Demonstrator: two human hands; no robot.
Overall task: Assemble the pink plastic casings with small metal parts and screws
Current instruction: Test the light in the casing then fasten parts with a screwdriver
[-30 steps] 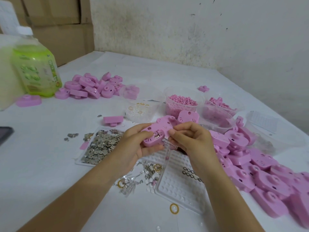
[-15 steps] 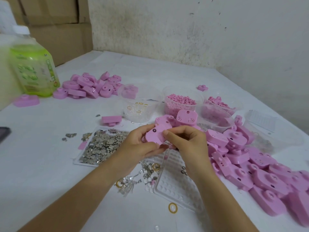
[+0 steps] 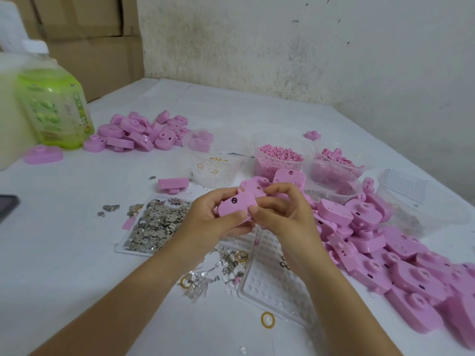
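Pink plastic covered much of the white table. Both hands met over the middle of it, holding one casing in the air between them. The left hand gripped the casing's left end, thumb on the near edge and fingers curled behind. The right hand pinched its right end between thumb and forefinger, the other fingers bent above. The casing's smooth face, with one dark dot, was turned toward the camera.

Just below and left of the hands lay a clear tray heaped with metal parts. Nearer, a dimpled tray sat under the right wrist, with loose metal bits scattered just left of it; whether these were screws could not be told. A yellow ring lay near the dimpled tray.

A big pile of casings spread along the right side, from just beyond the right hand to the near right edge. A smaller pile lay far left, beside a green bottle. Beyond the hands stood a tub of pink pellets.
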